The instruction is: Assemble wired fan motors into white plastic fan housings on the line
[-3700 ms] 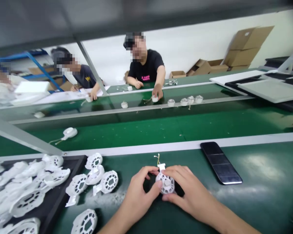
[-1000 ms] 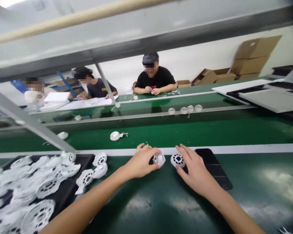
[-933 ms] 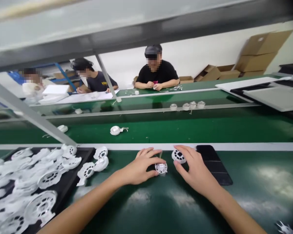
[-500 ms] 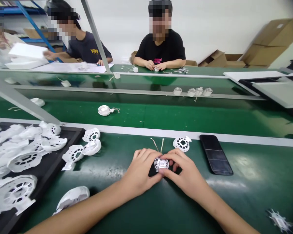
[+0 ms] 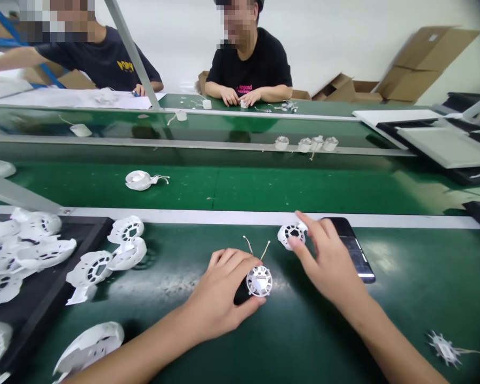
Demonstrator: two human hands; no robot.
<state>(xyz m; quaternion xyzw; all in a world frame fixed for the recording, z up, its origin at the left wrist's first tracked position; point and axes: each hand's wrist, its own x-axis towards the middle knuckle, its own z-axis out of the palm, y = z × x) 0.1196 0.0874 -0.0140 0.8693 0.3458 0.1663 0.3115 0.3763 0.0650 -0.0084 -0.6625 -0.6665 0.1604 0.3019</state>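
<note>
My left hand (image 5: pixel 220 293) grips a small round white slotted part (image 5: pixel 259 281) between thumb and fingers, just above the green table (image 5: pixel 288 341). Two thin pale wires (image 5: pixel 264 250) stick up behind that part. Over to the right, my right hand (image 5: pixel 330 261) reaches to a white plastic shell (image 5: pixel 292 234) with a ring of slots. Its thumb and index finger are spread at the shell's right side, the thumb overlapping its edge. Whether they press on it I cannot tell.
A dark phone (image 5: pixel 358 256) lies beside my right hand. White shells (image 5: pixel 94 266) sit at left, near a black tray (image 5: pixel 52 298) of more. A spiky white piece with wires (image 5: pixel 444 348) lies at lower right. Across the green belt (image 5: pixel 244 186) two people (image 5: pixel 250 64) work.
My right hand has let go of the round part and moved right and away from me to the white shell. The left hand keeps the part. The view has shifted slightly right.
</note>
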